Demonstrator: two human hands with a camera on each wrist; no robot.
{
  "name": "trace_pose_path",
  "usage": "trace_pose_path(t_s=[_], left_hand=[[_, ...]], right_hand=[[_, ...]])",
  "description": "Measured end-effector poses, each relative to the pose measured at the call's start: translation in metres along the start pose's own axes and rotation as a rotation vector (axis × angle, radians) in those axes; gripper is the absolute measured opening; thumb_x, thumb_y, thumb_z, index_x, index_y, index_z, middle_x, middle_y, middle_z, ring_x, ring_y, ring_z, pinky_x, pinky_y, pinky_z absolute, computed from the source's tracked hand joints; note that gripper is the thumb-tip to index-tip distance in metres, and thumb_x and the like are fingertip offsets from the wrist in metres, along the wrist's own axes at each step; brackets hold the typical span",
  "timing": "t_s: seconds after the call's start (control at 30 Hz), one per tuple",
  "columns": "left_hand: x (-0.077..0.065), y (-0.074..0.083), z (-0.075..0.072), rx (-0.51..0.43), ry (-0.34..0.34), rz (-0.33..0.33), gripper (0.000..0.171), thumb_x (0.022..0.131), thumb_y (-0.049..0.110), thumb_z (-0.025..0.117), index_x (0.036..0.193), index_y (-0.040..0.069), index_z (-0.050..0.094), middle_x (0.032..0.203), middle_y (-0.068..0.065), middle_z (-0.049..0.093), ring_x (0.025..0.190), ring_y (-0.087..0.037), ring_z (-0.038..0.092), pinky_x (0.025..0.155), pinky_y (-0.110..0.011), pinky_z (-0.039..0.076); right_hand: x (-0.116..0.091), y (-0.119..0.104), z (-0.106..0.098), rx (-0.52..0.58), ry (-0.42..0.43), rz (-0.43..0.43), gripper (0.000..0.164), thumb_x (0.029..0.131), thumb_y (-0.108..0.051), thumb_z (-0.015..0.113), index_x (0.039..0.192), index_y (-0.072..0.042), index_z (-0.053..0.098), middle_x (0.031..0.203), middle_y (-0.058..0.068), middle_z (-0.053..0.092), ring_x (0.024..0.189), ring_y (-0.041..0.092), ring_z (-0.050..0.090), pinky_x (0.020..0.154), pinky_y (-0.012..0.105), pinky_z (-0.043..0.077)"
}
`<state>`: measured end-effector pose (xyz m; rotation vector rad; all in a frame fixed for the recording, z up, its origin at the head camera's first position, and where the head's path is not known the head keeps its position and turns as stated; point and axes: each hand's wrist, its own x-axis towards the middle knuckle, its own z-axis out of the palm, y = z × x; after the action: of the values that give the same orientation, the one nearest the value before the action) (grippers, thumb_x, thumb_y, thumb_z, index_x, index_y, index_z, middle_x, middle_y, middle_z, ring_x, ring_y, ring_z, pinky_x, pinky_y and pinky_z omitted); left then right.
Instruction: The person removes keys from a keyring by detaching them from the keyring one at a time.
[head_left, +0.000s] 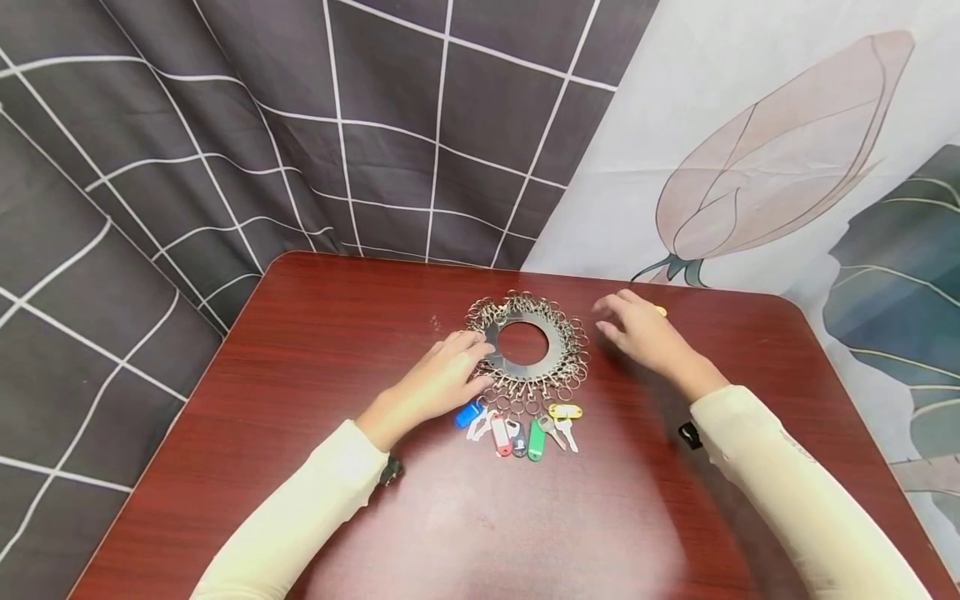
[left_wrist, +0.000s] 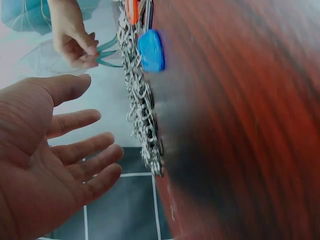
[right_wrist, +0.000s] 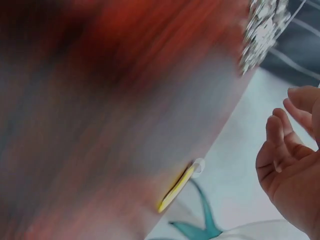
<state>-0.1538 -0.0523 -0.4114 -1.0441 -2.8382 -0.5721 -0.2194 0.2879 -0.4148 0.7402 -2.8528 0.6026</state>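
A flat metal ring plate [head_left: 555, 342] lies on the table, with many small clasps and split rings around its outer edge. Over its left side is my left hand [head_left: 448, 375]; in the left wrist view its fingers are spread and hold nothing. My right hand [head_left: 645, 332] hovers to the right of the ring, fingers loosely bent and empty in the right wrist view. Past that hand lies a yellow key tag [right_wrist: 176, 189], mostly hidden by it in the head view. Below the ring are a blue tag [head_left: 468, 414], a red tag [head_left: 501, 435], a green tag [head_left: 536, 440] and silver keys [head_left: 567, 433].
Another yellow tag [head_left: 566, 411] and a dark tag [head_left: 519, 442] lie in the same row. The reddish-brown table [head_left: 315, 333] meets a dark grid-patterned curtain [head_left: 390, 125] and a pale flower-printed cloth [head_left: 615, 183] at its back edge.
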Motion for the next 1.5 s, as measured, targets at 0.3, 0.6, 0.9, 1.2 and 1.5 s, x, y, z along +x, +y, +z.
trace_pose_path(t_s=[0.3, 0.6, 0.9, 1.2, 1.5], left_hand=[[0.005, 0.008, 0.005, -0.007, -0.015, 0.001, 0.053, 0.088, 0.037, 0.067, 0.131, 0.006, 0.058, 0.14, -0.02, 0.052, 0.13, -0.035, 0.045, 0.107, -0.053, 0.039], [0.013, 0.019, 0.008, 0.027, 0.005, 0.033, 0.046, 0.087, 0.036, 0.069, 0.123, 0.008, 0.062, 0.118, -0.01, 0.059, 0.111, -0.027, 0.052, 0.099, -0.044, 0.045], [0.023, 0.037, 0.016, -0.013, -0.046, 0.01, 0.031, 0.085, 0.033, 0.072, 0.105, 0.01, 0.068, 0.098, -0.002, 0.054, 0.091, -0.02, 0.047, 0.08, -0.035, 0.049], [0.031, 0.049, 0.02, 0.006, -0.109, 0.02, 0.02, 0.085, 0.029, 0.072, 0.095, 0.013, 0.066, 0.092, -0.001, 0.051, 0.088, -0.019, 0.049, 0.078, -0.034, 0.05], [0.037, 0.059, 0.028, -0.028, -0.177, 0.037, 0.017, 0.085, 0.028, 0.072, 0.094, 0.014, 0.068, 0.092, 0.0, 0.053, 0.087, -0.018, 0.051, 0.078, -0.033, 0.051]], right_hand=[[-0.013, -0.037, 0.006, 0.145, 0.006, -0.067, 0.019, 0.086, -0.007, 0.068, 0.103, -0.002, 0.063, 0.095, 0.01, 0.064, 0.086, 0.022, 0.062, 0.076, 0.044, 0.054], [-0.032, -0.063, 0.021, 0.164, -0.116, -0.04, 0.007, 0.085, -0.013, 0.07, 0.09, -0.011, 0.065, 0.083, -0.001, 0.063, 0.076, 0.012, 0.058, 0.068, 0.035, 0.053], [-0.046, -0.081, 0.03, 0.069, -0.218, -0.071, 0.017, 0.08, -0.024, 0.076, 0.077, -0.02, 0.06, 0.075, -0.005, 0.055, 0.069, 0.011, 0.05, 0.062, 0.031, 0.047], [-0.052, -0.086, 0.036, 0.008, -0.222, -0.066, 0.022, 0.077, -0.017, 0.076, 0.07, -0.02, 0.055, 0.073, -0.005, 0.052, 0.069, 0.012, 0.048, 0.061, 0.031, 0.046], [-0.052, -0.085, 0.039, 0.035, -0.229, -0.027, 0.015, 0.08, -0.009, 0.067, 0.072, -0.017, 0.057, 0.074, -0.003, 0.052, 0.069, 0.013, 0.049, 0.062, 0.032, 0.047]])
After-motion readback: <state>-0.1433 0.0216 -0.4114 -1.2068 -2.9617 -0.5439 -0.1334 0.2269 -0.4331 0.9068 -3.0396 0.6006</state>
